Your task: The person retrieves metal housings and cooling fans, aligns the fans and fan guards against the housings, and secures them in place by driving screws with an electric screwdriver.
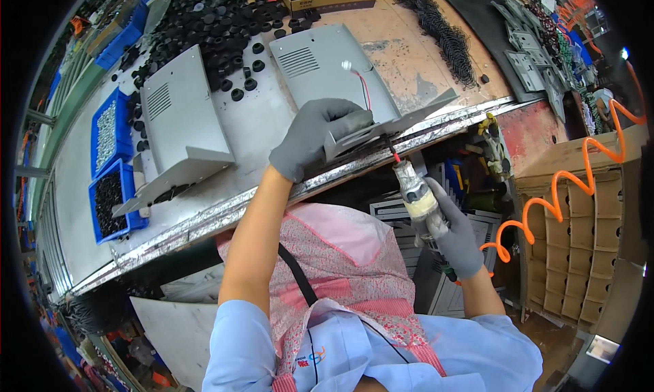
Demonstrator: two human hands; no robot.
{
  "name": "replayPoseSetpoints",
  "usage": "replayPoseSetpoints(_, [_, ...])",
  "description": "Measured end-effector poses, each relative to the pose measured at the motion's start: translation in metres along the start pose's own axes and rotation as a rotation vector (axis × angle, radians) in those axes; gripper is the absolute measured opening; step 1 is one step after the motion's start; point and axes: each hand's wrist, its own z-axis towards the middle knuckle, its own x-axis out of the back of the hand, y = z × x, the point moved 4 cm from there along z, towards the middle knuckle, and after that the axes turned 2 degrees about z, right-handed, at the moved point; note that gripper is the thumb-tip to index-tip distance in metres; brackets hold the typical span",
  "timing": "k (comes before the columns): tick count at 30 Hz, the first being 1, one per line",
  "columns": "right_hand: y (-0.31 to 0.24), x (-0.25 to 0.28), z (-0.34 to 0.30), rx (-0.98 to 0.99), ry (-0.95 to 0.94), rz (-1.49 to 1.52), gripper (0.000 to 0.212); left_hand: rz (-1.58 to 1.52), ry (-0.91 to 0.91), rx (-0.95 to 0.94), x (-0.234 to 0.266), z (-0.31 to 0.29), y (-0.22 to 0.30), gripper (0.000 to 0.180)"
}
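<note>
Your right hand [455, 234] grips a power screwdriver [420, 202], its bit angled up at the bent edge of a gray metal panel [325, 61], upper center; your left hand [319, 134] pinches that edge, apparently steadying it against the bit.

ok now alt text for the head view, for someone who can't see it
A gloved right hand holds a driver tool, its bit pointing toward the bent edge of a slotted grey panel gripped by the gloved left hand. A second panel, blue bins and black round parts sit on the workbench.
</note>
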Motion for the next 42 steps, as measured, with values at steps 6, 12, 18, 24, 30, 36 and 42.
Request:
replayPoseSetpoints(6, [0.010,0.008,0.003,0.117,-0.004,-0.174,0.065,-0.149,-0.009,0.020,-0.005,-0.003,0.009,0.023])
replayPoseSetpoints(12, [0.028,0.011,-0.002,0.091,0.073,-0.225,0.085,-0.139,-0.069,0.104,-0.002,-0.006,0.011,0.023])
replayPoseSetpoints(18, [0.006,-0.001,-0.006,0.238,0.122,-0.365,0.081,-0.270,-0.069,0.073,-0.003,-0.007,0.005,0.022])
replayPoseSetpoints(24, [-0.012,-0.005,-0.011,0.031,-0.020,-0.124,0.069,-0.125,-0.127,0.016,-0.002,0.001,0.004,0.026])
replayPoseSetpoints(30, [-0.017,-0.012,-0.014,-0.014,-0.102,0.294,0.065,-0.084,-0.091,-0.100,-0.003,-0.006,0.022,0.028])
replayPoseSetpoints(36, [-0.023,-0.018,-0.015,-0.033,-0.141,0.398,0.069,0.240,-0.101,-0.291,0.007,-0.004,0.006,0.032])
replayPoseSetpoints(42, [-0.005,-0.018,-0.012,0.020,-0.247,0.515,0.070,0.205,-0.079,-0.249,0.015,-0.001,-0.004,0.035])
